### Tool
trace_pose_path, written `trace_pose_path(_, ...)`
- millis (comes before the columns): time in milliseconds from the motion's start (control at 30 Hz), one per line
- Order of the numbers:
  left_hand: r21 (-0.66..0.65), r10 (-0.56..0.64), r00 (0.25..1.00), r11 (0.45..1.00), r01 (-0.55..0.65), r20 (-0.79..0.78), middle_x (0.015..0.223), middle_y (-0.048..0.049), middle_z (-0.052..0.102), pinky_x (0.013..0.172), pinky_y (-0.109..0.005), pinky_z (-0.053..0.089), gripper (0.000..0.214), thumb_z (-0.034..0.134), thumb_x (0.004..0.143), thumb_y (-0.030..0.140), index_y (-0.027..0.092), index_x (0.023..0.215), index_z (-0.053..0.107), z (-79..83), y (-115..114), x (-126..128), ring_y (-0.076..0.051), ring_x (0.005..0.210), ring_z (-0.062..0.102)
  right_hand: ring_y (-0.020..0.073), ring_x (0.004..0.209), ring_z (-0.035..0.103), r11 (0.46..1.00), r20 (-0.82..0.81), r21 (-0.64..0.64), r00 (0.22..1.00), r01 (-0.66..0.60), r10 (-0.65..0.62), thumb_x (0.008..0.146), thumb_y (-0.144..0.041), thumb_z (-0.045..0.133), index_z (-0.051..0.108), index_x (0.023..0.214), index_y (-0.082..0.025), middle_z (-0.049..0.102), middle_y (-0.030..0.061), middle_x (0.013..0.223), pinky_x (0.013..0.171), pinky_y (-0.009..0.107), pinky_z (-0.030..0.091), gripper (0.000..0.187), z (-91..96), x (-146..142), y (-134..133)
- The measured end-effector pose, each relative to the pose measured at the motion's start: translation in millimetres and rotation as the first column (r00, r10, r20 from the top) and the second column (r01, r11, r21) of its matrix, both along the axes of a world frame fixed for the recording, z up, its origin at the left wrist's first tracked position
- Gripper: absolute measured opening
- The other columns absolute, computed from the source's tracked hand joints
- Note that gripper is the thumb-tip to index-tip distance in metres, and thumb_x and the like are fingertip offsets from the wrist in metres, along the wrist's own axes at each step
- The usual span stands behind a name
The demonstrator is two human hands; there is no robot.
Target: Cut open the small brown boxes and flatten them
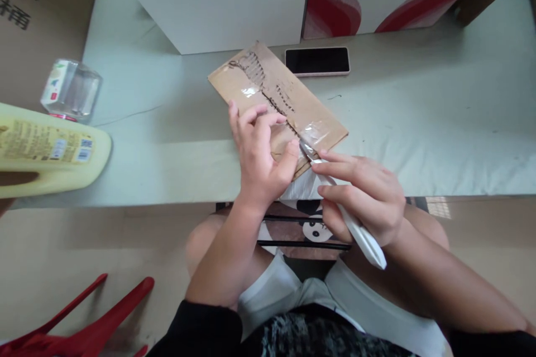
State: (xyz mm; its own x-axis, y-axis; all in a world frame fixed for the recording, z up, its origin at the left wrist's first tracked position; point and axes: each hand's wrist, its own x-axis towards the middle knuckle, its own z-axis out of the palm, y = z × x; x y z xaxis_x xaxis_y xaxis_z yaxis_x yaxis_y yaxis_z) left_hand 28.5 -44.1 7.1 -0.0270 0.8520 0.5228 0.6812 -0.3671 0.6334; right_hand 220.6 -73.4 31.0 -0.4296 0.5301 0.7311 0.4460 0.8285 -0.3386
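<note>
A flat piece of brown cardboard (288, 89) lies aslant on the table near its front edge. Clear tape shines on it, and its top layer is torn, baring dark corrugation along a ragged line. My left hand (263, 150) rests on the cardboard with fingers spread and bent, pressing its lower left part; the thumb is close to the blade. In my right hand (364, 195) is a knife (360, 234) with a whitish handle, fingers closed around it. Its blade tip meets the cardboard by the torn line, just right of my left thumb.
Behind the cardboard lies a phone (317, 61), in front of a white box (234, 0) and a red-and-white carton (377, 0). At left are a clear bottle (73, 89) and a yellow bottle (54, 150). A red stool (87, 318) stands on the floor.
</note>
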Motion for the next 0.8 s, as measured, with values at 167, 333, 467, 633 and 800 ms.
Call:
trace_pose_path(167,0.006,-0.023,1.000,1.000,0.023,-0.011,0.122,-0.0094,0.056,0.129,-0.063,0.009,0.029,0.059,0.087,0.048,0.030,0.110,0.056,-1.8,1.9,-0.1,-0.033,0.137,0.046,0.0242,0.102,0.077,0.999,-0.008,0.014,1.000,0.030,-0.030,0.083,-0.012,0.059,0.058,0.082,-0.020,0.077,0.0077,0.102,0.073,0.032,0.062,0.008,-2.3,-4.3,1.5)
trace_pose_path(333,-0.022,-0.034,0.999,0.999,0.034,0.012,0.123,-0.0093,0.056,0.129,-0.063,0.010,0.030,0.059,0.086,0.051,0.031,0.107,0.057,-0.9,2.7,-0.8,-0.033,0.138,0.045,0.0230,0.109,0.074,0.999,-0.013,0.024,0.999,0.042,-0.041,0.083,-0.011,0.058,0.055,0.078,-0.020,0.075,0.0057,0.103,0.076,0.030,0.064,0.011,-5.9,-11.2,2.8)
trace_pose_path(467,-0.054,-0.040,0.999,0.998,0.042,0.028,0.125,-0.0091,0.057,0.130,-0.062,0.011,0.030,0.063,0.083,0.050,0.031,0.106,0.058,-0.6,3.4,-2.2,-0.034,0.140,0.042,0.0237,0.112,0.073,1.000,0.017,0.020,1.000,-0.001,0.000,0.084,-0.010,0.060,0.057,0.080,-0.019,0.075,0.0071,0.103,0.077,0.029,0.065,0.010,-1.8,-5.0,-0.5)
trace_pose_path(633,-0.059,-0.049,0.998,0.997,0.051,0.032,0.126,-0.0083,0.058,0.129,-0.065,0.010,0.032,0.063,0.084,0.053,0.030,0.106,0.058,-0.7,3.8,-3.8,-0.036,0.144,0.040,0.0248,0.106,0.076,0.999,0.082,0.028,0.996,-0.034,0.031,0.089,-0.016,0.062,0.060,0.085,-0.018,0.077,0.0097,0.099,0.073,0.027,0.065,0.005,5.9,7.4,-2.3)
trace_pose_path(800,-0.032,-0.050,0.999,0.998,0.050,-0.007,0.123,-0.0081,0.058,0.130,-0.064,0.008,0.026,0.059,0.087,0.049,0.031,0.106,0.057,-1.8,4.1,-3.5,-0.033,0.144,0.041,0.0237,0.104,0.076,1.000,0.104,0.013,0.994,-0.014,0.013,0.093,-0.020,0.061,0.060,0.086,-0.019,0.077,0.0092,0.103,0.071,0.028,0.064,0.007,6.8,6.9,-1.3)
